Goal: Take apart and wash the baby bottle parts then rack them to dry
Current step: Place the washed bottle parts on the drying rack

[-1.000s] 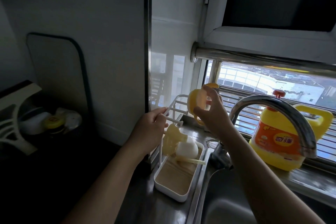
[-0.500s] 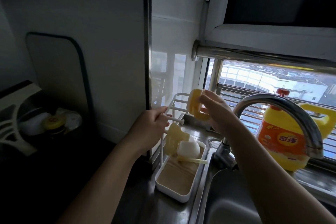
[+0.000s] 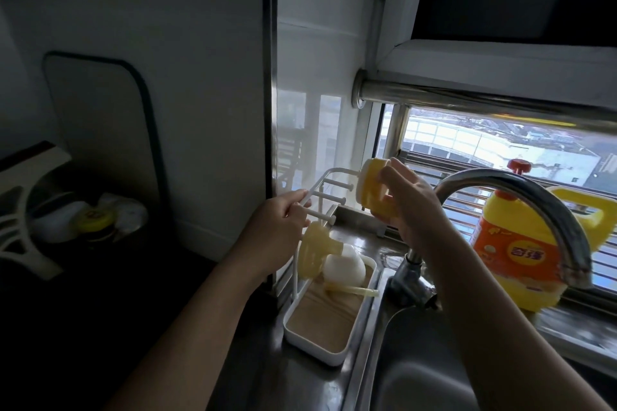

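1. The left hand (image 3: 277,227) is gripping a white peg of the drying rack (image 3: 329,320), which is sitting on the steel counter (image 3: 267,374) at the sink's (image 3: 420,377) left edge.
2. The right hand (image 3: 412,207) is grasping a yellow bottle collar (image 3: 374,187), holding it in the air just beside the upper pegs.
3. A pale yellow bottle part (image 3: 314,252) is hanging on a lower peg, touching a white nipple (image 3: 344,269) resting in the tray.
4. A yellow detergent jug (image 3: 524,250) is standing on the windowsill behind the faucet (image 3: 521,207).
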